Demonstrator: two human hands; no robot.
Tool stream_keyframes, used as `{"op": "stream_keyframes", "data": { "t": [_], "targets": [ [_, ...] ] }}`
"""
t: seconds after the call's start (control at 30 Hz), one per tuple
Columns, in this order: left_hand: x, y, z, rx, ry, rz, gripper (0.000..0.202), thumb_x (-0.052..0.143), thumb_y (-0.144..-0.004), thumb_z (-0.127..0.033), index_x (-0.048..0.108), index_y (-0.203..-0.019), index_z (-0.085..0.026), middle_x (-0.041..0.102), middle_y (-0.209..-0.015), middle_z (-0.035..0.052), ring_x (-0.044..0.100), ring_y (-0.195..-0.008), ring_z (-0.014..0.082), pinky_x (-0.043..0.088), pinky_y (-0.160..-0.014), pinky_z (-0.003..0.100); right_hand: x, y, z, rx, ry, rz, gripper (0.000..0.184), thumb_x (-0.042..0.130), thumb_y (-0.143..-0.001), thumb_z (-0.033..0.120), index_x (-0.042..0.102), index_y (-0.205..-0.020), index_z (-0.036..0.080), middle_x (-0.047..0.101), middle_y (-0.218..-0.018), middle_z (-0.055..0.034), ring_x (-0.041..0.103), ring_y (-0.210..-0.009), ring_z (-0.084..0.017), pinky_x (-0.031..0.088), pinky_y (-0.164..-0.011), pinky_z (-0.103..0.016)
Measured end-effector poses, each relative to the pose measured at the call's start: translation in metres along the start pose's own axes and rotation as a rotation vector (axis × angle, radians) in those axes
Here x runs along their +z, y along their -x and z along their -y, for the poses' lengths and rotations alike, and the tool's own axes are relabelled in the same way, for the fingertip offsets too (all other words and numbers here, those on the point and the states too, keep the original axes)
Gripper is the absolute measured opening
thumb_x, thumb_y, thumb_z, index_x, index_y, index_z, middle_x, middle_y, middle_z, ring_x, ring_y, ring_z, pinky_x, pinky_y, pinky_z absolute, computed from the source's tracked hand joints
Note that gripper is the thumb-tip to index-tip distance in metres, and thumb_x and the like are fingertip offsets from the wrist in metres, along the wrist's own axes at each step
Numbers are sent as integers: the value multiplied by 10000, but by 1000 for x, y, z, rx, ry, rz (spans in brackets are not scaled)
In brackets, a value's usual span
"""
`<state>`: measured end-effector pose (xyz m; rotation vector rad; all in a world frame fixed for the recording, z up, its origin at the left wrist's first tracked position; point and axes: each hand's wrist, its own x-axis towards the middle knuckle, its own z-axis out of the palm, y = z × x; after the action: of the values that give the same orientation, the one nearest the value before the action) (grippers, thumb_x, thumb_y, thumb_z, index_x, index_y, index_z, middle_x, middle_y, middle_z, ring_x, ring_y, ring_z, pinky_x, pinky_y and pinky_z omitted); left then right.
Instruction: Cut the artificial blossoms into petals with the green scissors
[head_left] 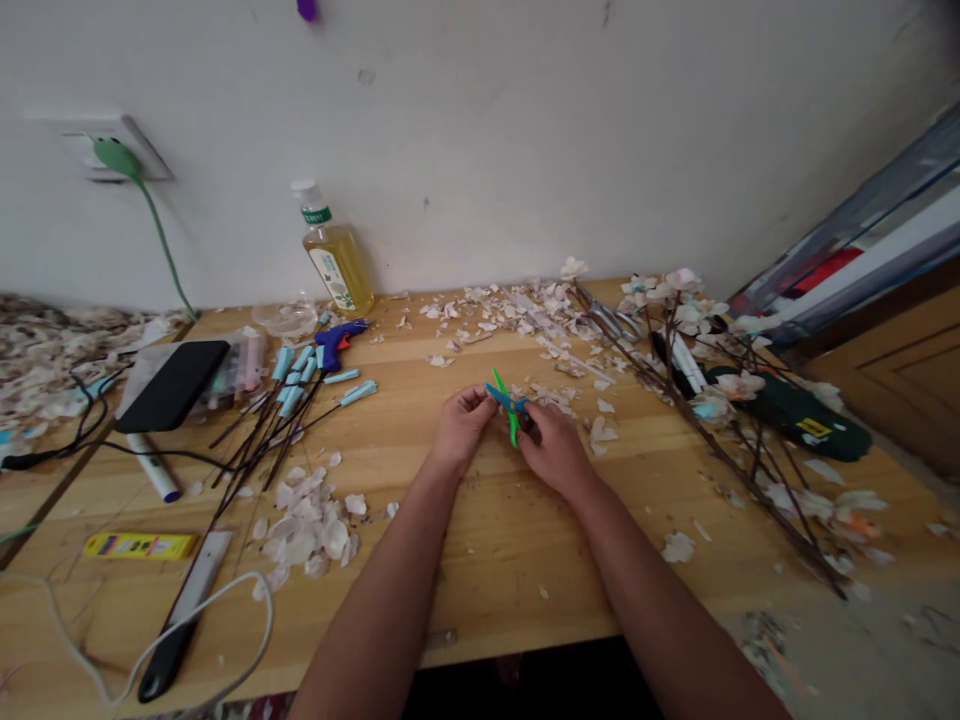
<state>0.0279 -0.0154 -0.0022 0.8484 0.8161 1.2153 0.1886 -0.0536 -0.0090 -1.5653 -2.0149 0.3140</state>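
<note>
My right hand (556, 446) grips a pair of green and blue scissors (512, 406) whose blades are spread apart. Close to the blades, my left hand (463, 424) is closed in a pinch; whatever sits between its fingertips is too small or hidden to make out. Both hands are over the middle of the wooden table (517, 560). Pale petals and scraps (551, 398) lie just beyond the right hand. A heap of whitish petals (311, 525) rests left of my left forearm.
On the left are a blue glue gun (341, 340), dark stems with light-blue tips (289, 400), a black phone (174, 385), a yellow box (140, 545) and a cable (259, 600). A bottle (336, 255) stands by the wall. Flowering branches (697, 425) and a dark green object (802, 415) occupy the right.
</note>
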Motion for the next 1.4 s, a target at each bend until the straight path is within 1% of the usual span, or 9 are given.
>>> {"op": "stream_keyframes", "data": {
  "t": [0.23, 0.3, 0.43, 0.63, 0.77, 0.93, 1.07, 1.2, 1.4],
  "targets": [
    [-12, 1, -21, 46, -274, 57, 200, 790, -701, -339, 711, -735, -158, 647, -656, -5, 511, -588, 89, 385, -603, 211, -5, 0, 4, -21, -2, 25, 70, 558, -823, 197, 573, -890, 209, 624, -836, -57, 526, -839, -244, 357, -731, -340],
    [-16, 1, -23, 45, -305, 86, 196, 791, -700, -333, 720, -747, -156, 667, -687, 8, 534, -614, 100, 401, -627, 218, -5, 0, 5, -35, 10, 26, 72, 566, -825, 204, 573, -897, 210, 631, -852, -59, 526, -850, -247, 354, -735, -342],
    [-21, -2, -25, 52, -320, 143, 212, 784, -722, -354, 743, -803, -163, 704, -768, 31, 582, -683, 124, 441, -690, 236, -6, 0, 5, -36, 22, 23, 85, 600, -851, 285, 557, -876, 216, 631, -835, -52, 528, -842, -244, 351, -735, -343],
    [-25, -3, -22, 112, -327, 86, 215, 761, -767, -382, 752, -839, -179, 692, -756, 20, 573, -682, 118, 448, -687, 229, -5, 1, 6, -25, 21, 6, 80, 589, -851, 281, 539, -869, 221, 627, -831, -50, 524, -829, -239, 350, -723, -339],
    [-23, -4, -18, 105, -269, 69, 209, 798, -728, -352, 736, -817, -173, 693, -746, 19, 591, -677, 116, 461, -683, 228, -4, 1, 4, -35, 35, 11, 72, 583, -835, 263, 542, -878, 221, 626, -837, -52, 522, -848, -247, 353, -739, -345],
    [-15, -3, -11, 43, -145, 14, 221, 827, -682, -322, 727, -796, -161, 708, -741, 23, 619, -661, 112, 485, -692, 236, -3, 1, 4, -21, 36, 14, 75, 584, -822, 256, 548, -877, 221, 620, -830, -52, 520, -838, -245, 353, -733, -345],
    [-7, -1, -6, 22, 37, -45, 281, 864, -632, -321, 724, -825, -173, 722, -772, 13, 651, -693, 113, 512, -748, 257, -6, 1, 7, 3, 30, 9, 65, 580, -835, 264, 535, -854, 222, 605, -810, -48, 521, -830, -240, 353, -728, -341],
    [-1, 0, -7, -15, 143, -79, 309, 899, -573, -322, 717, -772, -172, 721, -767, 13, 661, -708, 121, 528, -807, 288, -6, 1, 9, 8, 15, 8, 77, 582, -849, 280, 531, -853, 223, 599, -804, -45, 521, -821, -234, 363, -736, -340],
    [2, 1, -8, -27, 192, -74, 304, 911, -568, -320, 719, -751, -171, 715, -755, 6, 652, -695, 108, 522, -765, 258, -4, 1, 6, -6, 38, -11, 70, 585, -831, 269, 543, -863, 222, 612, -814, -54, 526, -824, -244, 367, -736, -350]
  ]
}}
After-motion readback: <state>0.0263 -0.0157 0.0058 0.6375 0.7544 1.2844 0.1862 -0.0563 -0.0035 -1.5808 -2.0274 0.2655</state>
